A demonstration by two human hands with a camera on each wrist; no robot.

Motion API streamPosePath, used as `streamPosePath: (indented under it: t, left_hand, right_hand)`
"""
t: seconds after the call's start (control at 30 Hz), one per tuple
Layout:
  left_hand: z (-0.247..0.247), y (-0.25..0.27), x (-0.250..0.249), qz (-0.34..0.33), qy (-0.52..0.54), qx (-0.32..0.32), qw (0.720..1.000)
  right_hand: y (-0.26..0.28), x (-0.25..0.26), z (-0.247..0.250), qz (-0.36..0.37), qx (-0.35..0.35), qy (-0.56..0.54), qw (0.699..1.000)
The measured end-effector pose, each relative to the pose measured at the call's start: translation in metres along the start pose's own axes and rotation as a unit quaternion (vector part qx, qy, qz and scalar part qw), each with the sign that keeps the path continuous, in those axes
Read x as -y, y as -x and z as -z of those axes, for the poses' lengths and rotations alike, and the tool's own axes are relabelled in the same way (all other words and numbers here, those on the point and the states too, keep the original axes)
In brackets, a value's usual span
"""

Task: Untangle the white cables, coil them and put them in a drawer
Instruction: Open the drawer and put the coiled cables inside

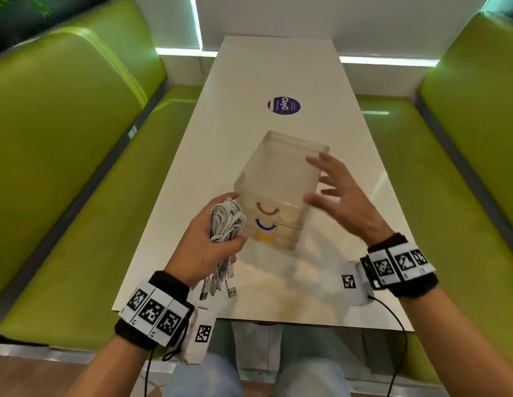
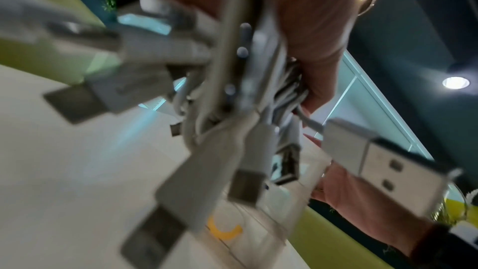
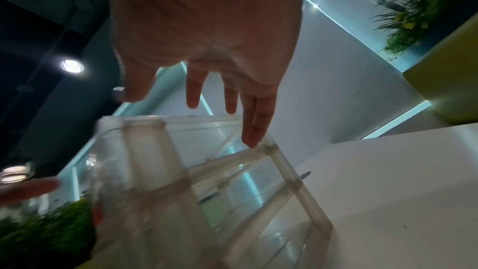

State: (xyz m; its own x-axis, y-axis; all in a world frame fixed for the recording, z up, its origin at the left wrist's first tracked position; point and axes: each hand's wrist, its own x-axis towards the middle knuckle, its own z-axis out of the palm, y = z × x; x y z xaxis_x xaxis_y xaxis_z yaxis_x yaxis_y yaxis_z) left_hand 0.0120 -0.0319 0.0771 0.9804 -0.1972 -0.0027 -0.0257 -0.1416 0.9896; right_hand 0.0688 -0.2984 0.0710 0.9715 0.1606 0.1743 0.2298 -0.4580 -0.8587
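Bundle of coiled white cables with USB plugs point(image 1: 226, 224), low centre-left of the head view, clenched in the left hand point(image 1: 205, 247); plug ends dangling loose below the grip. Just beside it, translucent plastic three-drawer box point(image 1: 278, 181) on the white bench point(image 1: 278, 70), all drawers closed. Right hand point(image 1: 338, 196) released, fingers spread at the box's side. Likely trouble: dangling plugs snagging a drawer edge, coil springing loose, light box sliding when a handle is pulled.

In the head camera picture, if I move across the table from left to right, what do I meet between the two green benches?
Left green bench → left hand → bundle of white cables → clear drawer box → right hand → right green bench.
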Motion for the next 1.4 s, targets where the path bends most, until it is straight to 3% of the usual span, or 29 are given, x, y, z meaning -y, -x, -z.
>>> streamPosePath:
  t: [0.03, 0.1, 0.17, 0.3, 0.37, 0.47, 0.5, 0.53, 0.6, 0.67, 0.73, 0.9, 1.07, 1.2, 1.23, 1.33, 1.4]
  left_hand:
    - [0.0, 0.0, 0.0, -0.001, -0.011, 0.011, 1.0]
    - [0.0, 0.002, -0.001, 0.003, -0.033, 0.036, 0.999]
    - [0.0, 0.005, -0.003, 0.009, -0.059, 0.067, 0.996]
    - [0.001, 0.015, -0.004, 0.014, -0.12, 0.128, 0.984]
    - [0.003, 0.019, -0.004, 0.013, -0.135, 0.132, 0.982]
    - [0.004, 0.019, -0.004, 0.012, -0.138, 0.13, 0.982]
    - [0.004, 0.018, -0.004, 0.013, -0.137, 0.13, 0.982]
    - [0.003, 0.018, -0.003, 0.014, -0.137, 0.129, 0.982]
    - [0.002, 0.017, -0.002, 0.014, -0.139, 0.127, 0.982]
    - [0.001, 0.017, -0.001, 0.013, -0.138, 0.128, 0.982]
    - [0.0, 0.017, 0.0, 0.011, -0.134, 0.126, 0.983]
    - [0.0, 0.019, -0.001, 0.015, -0.135, 0.116, 0.984]
    - [-0.002, 0.02, -0.003, 0.012, -0.155, 0.115, 0.981]
    - [-0.006, 0.02, -0.004, 0.015, -0.162, 0.114, 0.98]
    - [-0.007, 0.019, -0.005, 0.015, -0.162, 0.113, 0.98]
    - [-0.007, 0.019, -0.005, 0.016, -0.162, 0.113, 0.98]
    - [-0.007, 0.019, -0.005, 0.02, -0.165, 0.115, 0.979]
  right_hand:
    - [0.007, 0.003, -0.004, -0.001, 0.044, 0.029, 0.999]
    - [0.019, 0.004, -0.011, 0.025, 0.066, 0.066, 0.995]
    - [0.025, 0.006, -0.009, 0.041, 0.07, 0.054, 0.995]
    - [0.037, 0.013, -0.002, 0.036, 0.155, 0.02, 0.987]
    - [0.051, 0.019, -0.003, 0.052, 0.101, 0.068, 0.991]
    - [0.082, 0.025, -0.013, 0.146, -0.092, 0.135, 0.976]
    - [0.092, 0.026, -0.02, 0.162, -0.096, 0.144, 0.972]
    - [0.101, 0.026, -0.028, 0.157, -0.059, 0.149, 0.974]
    - [0.112, 0.022, -0.048, 0.089, 0.088, 0.209, 0.97]
    - [0.112, 0.01, -0.07, 0.024, 0.206, 0.316, 0.926]
    - [0.105, 0.0, -0.086, -0.016, 0.247, 0.368, 0.896]
    - [0.094, -0.005, -0.105, -0.049, 0.294, 0.416, 0.859]
    - [0.092, 0.008, -0.095, -0.057, 0.263, 0.338, 0.902]
    - [0.112, 0.027, -0.097, -0.032, 0.37, 0.298, 0.879]
    - [0.119, 0.029, -0.101, -0.027, 0.366, 0.294, 0.883]
    - [0.121, 0.025, -0.103, -0.036, 0.267, 0.293, 0.918]
    - [0.11, 0.016, -0.1, -0.047, 0.225, 0.337, 0.913]
